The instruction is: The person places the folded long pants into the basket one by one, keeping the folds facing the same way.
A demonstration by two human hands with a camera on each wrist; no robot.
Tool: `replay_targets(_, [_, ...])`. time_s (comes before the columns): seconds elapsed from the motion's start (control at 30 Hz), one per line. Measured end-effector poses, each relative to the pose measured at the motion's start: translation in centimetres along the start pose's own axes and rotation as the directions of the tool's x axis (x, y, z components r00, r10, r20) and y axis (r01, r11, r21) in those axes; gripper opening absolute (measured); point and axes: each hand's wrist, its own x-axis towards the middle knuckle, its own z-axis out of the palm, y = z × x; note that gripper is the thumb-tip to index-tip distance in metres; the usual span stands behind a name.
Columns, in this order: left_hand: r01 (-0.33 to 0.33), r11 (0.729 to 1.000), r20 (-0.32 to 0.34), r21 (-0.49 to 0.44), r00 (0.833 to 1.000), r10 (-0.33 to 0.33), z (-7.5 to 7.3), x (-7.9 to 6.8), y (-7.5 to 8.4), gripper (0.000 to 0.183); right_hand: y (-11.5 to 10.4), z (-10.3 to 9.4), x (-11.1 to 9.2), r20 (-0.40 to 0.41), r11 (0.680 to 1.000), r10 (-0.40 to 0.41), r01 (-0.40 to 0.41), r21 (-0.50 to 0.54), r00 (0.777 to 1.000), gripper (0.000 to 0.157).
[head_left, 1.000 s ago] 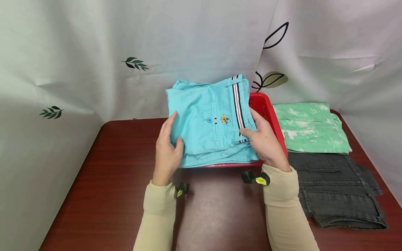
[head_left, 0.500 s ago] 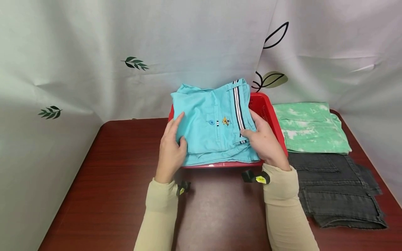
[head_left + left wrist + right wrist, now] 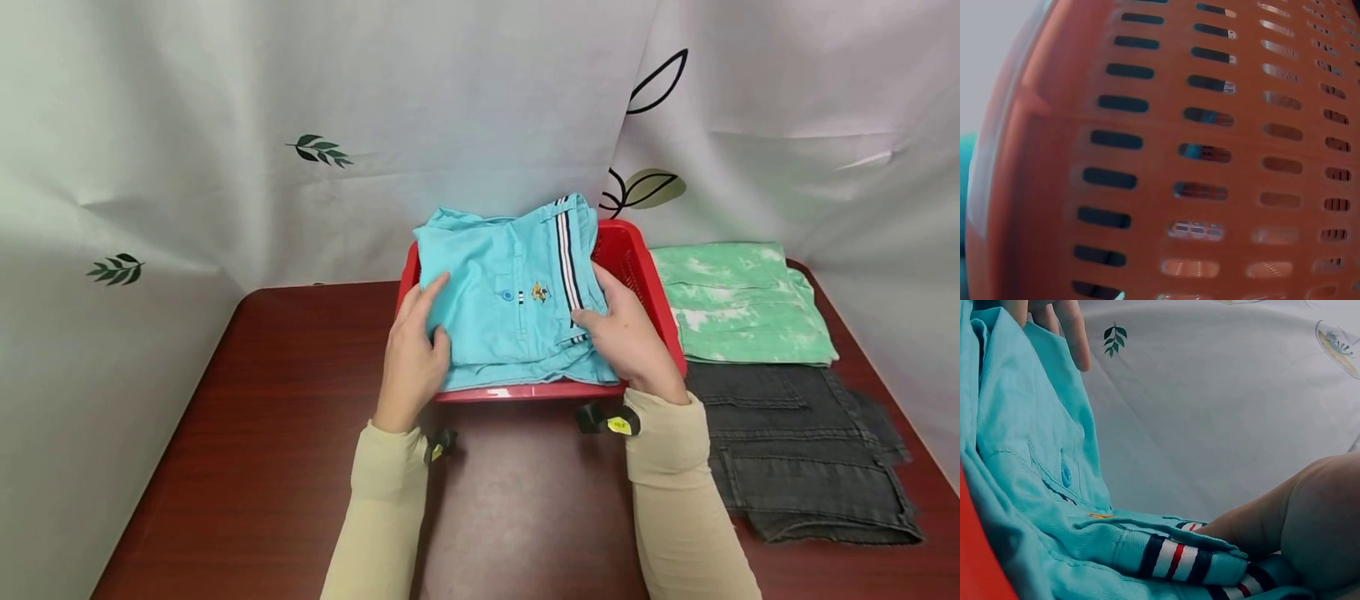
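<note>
Folded turquoise pants (image 3: 476, 325), with a navy-and-white striped waistband and a blue button, lie in the mouth of a red plastic basket (image 3: 654, 304). My right hand (image 3: 633, 342) pinches the waistband end, thumb on top; the right wrist view shows this hand (image 3: 1329, 509) close up at the striped band. Along the opposite side, my left hand (image 3: 411, 362) rests against the folded edge, fingers extended and thumb apart. Its fingers (image 3: 1074, 331) hang beside the cloth in the right wrist view. Slotted basket wall (image 3: 1157, 131) fills the left wrist view.
Green-and-white folded pants (image 3: 742, 304) lie right of the basket. Below them are dark grey folded jeans (image 3: 813, 467). The brown table (image 3: 300, 400) meets a pale curtain (image 3: 465, 100) with leaf prints behind the basket.
Both sides of the turquoise pants have sunk lower into the basket, the left side shifting rightward with my left hand. More of the basket's left rim shows. My right hand keeps its pinch.
</note>
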Motion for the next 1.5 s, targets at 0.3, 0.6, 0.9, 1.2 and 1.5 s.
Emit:
replay_targets(0.3, [0.035,0.998,0.028,0.043,0.999,-0.037,0.16,0.26,-0.03,0.060,0.07,0.15,0.20,-0.015,0.998,0.002,-0.003,-0.055,1.000,0.078])
replay_targets(0.6, [0.077,0.991,0.051,0.114,0.995,-0.083,0.37,0.28,0.05,0.061,-0.03,0.34,0.01,-0.034,0.995,-0.008,0.004,-0.104,0.999,0.081])
replay_targets(0.9, [0.080,0.978,0.067,0.195,0.993,-0.095,0.45,0.22,0.24,0.063,-0.18,0.45,-0.06,-0.059,0.956,-0.053,0.033,-0.291,0.997,0.101])
replay_targets(1.2, [0.105,0.968,0.103,0.229,0.986,-0.131,0.44,0.27,0.41,0.066,-0.24,0.73,-0.28,-0.027,0.896,-0.087,0.067,-0.440,0.996,0.087])
replay_targets(1.5, [0.114,0.955,0.167,0.273,0.972,-0.164,0.62,0.48,0.34,0.072,-0.26,0.88,-0.46,0.034,0.843,-0.071,0.078,-0.532,0.997,0.076])
